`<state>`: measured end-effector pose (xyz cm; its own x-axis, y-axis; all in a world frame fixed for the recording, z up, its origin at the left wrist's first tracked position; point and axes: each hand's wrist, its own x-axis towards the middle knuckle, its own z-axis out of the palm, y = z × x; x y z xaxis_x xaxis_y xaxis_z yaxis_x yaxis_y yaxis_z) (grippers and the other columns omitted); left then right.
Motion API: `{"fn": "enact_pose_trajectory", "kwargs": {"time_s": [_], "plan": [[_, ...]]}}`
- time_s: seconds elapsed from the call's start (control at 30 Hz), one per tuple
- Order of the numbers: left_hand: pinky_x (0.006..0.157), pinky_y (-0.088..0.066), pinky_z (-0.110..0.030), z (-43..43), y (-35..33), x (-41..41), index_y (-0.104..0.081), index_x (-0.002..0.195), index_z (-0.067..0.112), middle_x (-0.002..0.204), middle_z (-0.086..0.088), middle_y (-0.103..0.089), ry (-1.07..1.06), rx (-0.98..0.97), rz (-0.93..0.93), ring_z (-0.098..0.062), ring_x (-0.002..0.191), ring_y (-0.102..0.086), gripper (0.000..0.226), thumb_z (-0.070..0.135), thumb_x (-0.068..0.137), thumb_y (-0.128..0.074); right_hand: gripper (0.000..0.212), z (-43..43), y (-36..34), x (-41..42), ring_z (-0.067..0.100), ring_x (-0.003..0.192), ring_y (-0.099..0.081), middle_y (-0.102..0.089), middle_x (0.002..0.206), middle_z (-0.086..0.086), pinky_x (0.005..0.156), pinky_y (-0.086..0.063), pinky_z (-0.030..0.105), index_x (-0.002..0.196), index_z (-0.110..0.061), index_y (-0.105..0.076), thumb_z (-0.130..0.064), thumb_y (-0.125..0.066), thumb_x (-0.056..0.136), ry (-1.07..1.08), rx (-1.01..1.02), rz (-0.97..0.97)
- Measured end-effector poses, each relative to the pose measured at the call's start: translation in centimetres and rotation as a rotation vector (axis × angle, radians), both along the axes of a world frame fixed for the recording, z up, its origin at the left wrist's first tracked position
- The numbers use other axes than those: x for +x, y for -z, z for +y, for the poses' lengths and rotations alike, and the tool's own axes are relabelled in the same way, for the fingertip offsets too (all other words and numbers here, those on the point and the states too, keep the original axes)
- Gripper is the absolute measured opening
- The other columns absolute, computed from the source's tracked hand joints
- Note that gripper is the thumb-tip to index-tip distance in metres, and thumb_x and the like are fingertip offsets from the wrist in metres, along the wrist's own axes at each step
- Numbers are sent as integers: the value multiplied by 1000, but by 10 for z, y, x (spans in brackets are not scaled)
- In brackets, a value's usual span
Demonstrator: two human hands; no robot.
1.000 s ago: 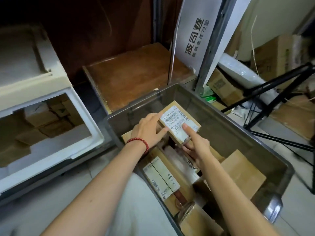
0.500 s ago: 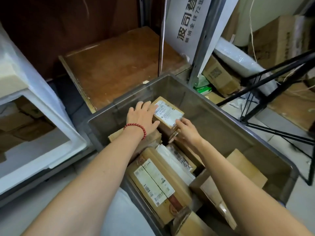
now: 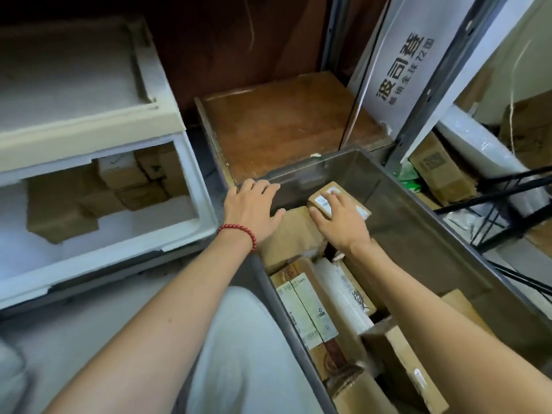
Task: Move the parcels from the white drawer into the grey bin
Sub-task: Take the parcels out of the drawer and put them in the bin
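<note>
The small brown cardboard parcel [image 3: 322, 196] with a white printed label lies inside the translucent grey plastic bin [image 3: 418, 234], towards its far end, on top of a larger plain brown carton [image 3: 292, 231]. The right hand [image 3: 340, 219] lies flat over it, fingers fairly straight across the top and thumb along the near-left edge. As far as the view shows, it is pressing the parcel into place rather than pinching it. That suits seating the parcel level so it does not slide off the carton.

The left hand [image 3: 254, 207], with a red bead bracelet [image 3: 239, 231] at the wrist, is spread palm down and carries nothing. Its fingertips are at the far-left corner of the bin's rim. It looks to be steadying the bin or the person's lean, though contact with the rim is hard to confirm.

Nearer the camera the bin holds a long brown parcel with a white shipping label [image 3: 304, 306] and a white wrapped packet [image 3: 343, 297] just beside it. They lie flat side by side, probably to save room.

To the left the white plastic drawer [image 3: 119, 264] stands open with brown cardboard parcels [image 3: 59, 210] in it — a big one near the front, smaller ones bunched at the back right. The task looks only partly done. The free left hand is the one nearer the drawer, so a reach there seems the natural next move.
</note>
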<state>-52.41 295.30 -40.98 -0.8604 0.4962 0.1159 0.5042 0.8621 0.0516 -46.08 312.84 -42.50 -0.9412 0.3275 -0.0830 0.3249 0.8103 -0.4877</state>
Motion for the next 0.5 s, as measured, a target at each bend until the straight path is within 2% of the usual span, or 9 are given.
{"fn": "enact_pose_trajectory", "kwargs": {"time_s": [0.13, 0.27, 0.5], "plan": [[99, -34, -42, -50, -15, 20, -41, 140, 28, 140, 4, -46, -116, 54, 16, -20, 128, -40, 53, 51, 93, -43, 55, -57, -33, -12, 20, 141, -31, -37, 153, 2, 116, -27, 37, 146, -21, -39, -48, -43, 98, -213, 58, 91], [97, -34, -41, -128, -22, 48, -42, 139, 27, 139, 4, -47, -294, 31, 10, -20, 126, -41, 52, 50, 92, -44, 55, -114, -59, -11, 20, 139, -35, -41, 150, 1, 114, -29, 38, 145, -22, -41, -49, -43, 97, -402, 87, 121], [100, -34, -40, -262, -44, 95, -33, 145, 25, 146, 2, -41, -545, -16, -1, -22, 131, -38, 59, 51, 93, -41, 58, -219, -68, 5, 25, 140, -32, -35, 154, 4, 111, -31, 42, 148, -21, -34, -50, -40, 98, -603, 67, 16]]}}
